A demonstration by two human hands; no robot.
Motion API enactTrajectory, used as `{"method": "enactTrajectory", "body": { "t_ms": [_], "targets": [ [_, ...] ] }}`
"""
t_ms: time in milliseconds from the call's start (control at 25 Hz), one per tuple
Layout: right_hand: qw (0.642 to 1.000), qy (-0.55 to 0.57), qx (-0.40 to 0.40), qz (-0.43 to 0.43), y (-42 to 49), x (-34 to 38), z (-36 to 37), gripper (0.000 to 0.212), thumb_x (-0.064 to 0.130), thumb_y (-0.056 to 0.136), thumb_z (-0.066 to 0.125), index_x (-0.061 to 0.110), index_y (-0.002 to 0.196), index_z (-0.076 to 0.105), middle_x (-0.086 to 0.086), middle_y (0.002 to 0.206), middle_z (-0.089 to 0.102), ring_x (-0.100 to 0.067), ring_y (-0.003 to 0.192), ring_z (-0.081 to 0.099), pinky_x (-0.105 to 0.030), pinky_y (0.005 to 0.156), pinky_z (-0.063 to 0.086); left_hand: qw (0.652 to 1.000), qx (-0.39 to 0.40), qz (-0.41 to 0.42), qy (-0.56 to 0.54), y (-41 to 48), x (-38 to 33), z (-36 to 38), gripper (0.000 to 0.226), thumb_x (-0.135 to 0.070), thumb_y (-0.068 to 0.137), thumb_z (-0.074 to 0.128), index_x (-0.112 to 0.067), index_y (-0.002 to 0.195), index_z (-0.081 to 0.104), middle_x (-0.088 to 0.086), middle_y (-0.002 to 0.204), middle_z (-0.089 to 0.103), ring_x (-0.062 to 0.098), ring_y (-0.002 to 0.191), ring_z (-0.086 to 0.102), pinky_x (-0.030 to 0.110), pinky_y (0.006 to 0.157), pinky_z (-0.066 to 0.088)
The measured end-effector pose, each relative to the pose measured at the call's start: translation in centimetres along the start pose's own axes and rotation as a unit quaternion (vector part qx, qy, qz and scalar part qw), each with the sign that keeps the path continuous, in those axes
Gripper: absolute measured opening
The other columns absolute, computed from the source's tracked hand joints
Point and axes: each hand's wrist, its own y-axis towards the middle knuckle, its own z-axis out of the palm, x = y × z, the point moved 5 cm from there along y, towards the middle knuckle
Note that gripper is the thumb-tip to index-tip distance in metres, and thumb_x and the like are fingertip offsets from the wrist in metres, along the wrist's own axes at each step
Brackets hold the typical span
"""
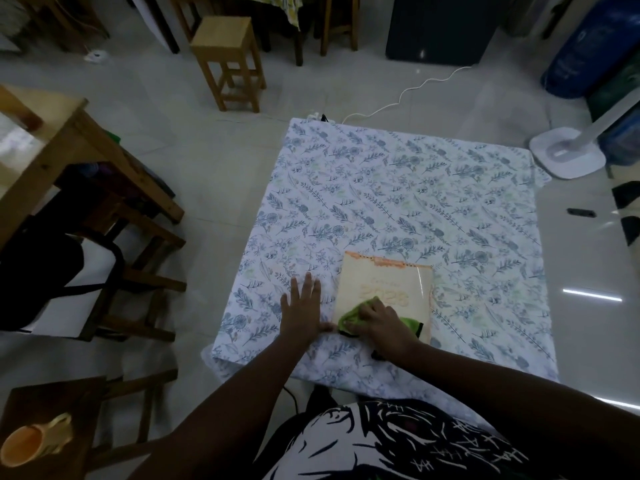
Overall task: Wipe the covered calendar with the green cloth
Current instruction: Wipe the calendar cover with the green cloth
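Observation:
A cream calendar (391, 285) in a glossy clear cover lies flat on the floral tablecloth (398, 188), near the table's front edge. My right hand (375, 320) presses a bunched green cloth (349, 315) onto the calendar's lower left part, hiding its bottom edge. More green cloth with a dark trim sticks out right of my wrist. My left hand (304, 306) lies flat on the tablecloth, fingers spread, just left of the calendar, its thumb close to the calendar's lower left corner.
A wooden stool (227, 60) stands beyond the table. Wooden chairs and a table (69, 161) crowd the left side. An orange mug (33, 443) rests on a dark stool at bottom left. A white fan base (568, 154) and a white cable (405, 95) lie on the floor.

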Motion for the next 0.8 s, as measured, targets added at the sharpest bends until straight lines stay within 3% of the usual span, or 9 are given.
{"method": "enactTrajectory", "body": {
  "t_ms": [200,320,440,600,720,800],
  "targets": [
    [0.995,0.023,-0.038,0.089,1.9,-0.9,-1.6,0.058,0.015,0.086,0.061,0.034,0.139,0.046,-0.01,0.135,0.044,-0.034,0.126,0.036,-0.047,0.093,0.042,1.0,0.004,0.014,0.003,-0.4,-0.9,-0.4,0.113,-0.065,0.08,0.063,-0.015,0.158,-0.001,0.007,0.167,-0.01,0.04,0.153,-0.007,0.057,0.121,0.015],
    [0.986,0.036,-0.075,0.142,1.5,-1.8,-1.8,0.056,0.01,0.09,0.052,0.03,0.141,0.043,-0.011,0.138,0.043,-0.033,0.127,0.036,-0.048,0.093,0.043,0.998,-0.001,0.068,0.013,-0.4,-2.7,-0.9,0.106,-0.047,0.085,0.07,-0.019,0.158,-0.002,0.006,0.168,-0.007,0.037,0.154,-0.002,0.055,0.121,0.022],
    [0.967,0.064,-0.121,0.215,-1.3,-4.2,-1.3,0.053,0.006,0.089,0.052,0.027,0.138,0.048,-0.012,0.133,0.048,-0.032,0.119,0.042,-0.045,0.09,0.047,0.993,0.053,0.109,-0.014,-0.3,-4.6,-0.6,0.092,-0.033,0.091,0.066,-0.016,0.158,0.005,0.01,0.167,-0.004,0.035,0.154,0.001,0.054,0.119,0.028],
    [0.91,0.065,-0.178,0.368,-7.8,-8.9,-1.4,0.048,0.008,0.088,0.052,0.022,0.134,0.053,-0.016,0.132,0.05,-0.036,0.113,0.046,-0.044,0.088,0.048,0.992,0.046,0.071,-0.098,0.0,-6.1,-1.0,0.08,-0.038,0.097,0.054,-0.01,0.157,0.009,0.016,0.166,0.006,0.033,0.153,0.008,0.051,0.123,0.024],
    [0.879,0.096,-0.134,0.447,-12.2,-12.3,-0.9,0.072,0.01,0.076,0.076,0.022,0.14,0.045,-0.015,0.139,0.039,-0.037,0.119,0.04,-0.049,0.095,0.044,0.989,-0.008,0.037,-0.146,0.5,-7.0,-2.1,0.076,-0.036,0.097,0.055,-0.006,0.155,0.016,0.02,0.157,0.027,0.034,0.145,0.029,0.048,0.118,0.032],
    [0.875,0.099,-0.099,0.464,-13.4,-13.4,-0.7,0.069,0.016,0.082,0.071,0.021,0.144,0.039,-0.015,0.143,0.035,-0.036,0.125,0.036,-0.05,0.101,0.04,0.98,-0.029,-0.004,-0.196,0.9,-7.1,-2.8,0.074,-0.033,0.095,0.059,-0.006,0.153,0.023,0.022,0.15,0.036,0.036,0.138,0.039,0.045,0.115,0.037]
  ]
}}
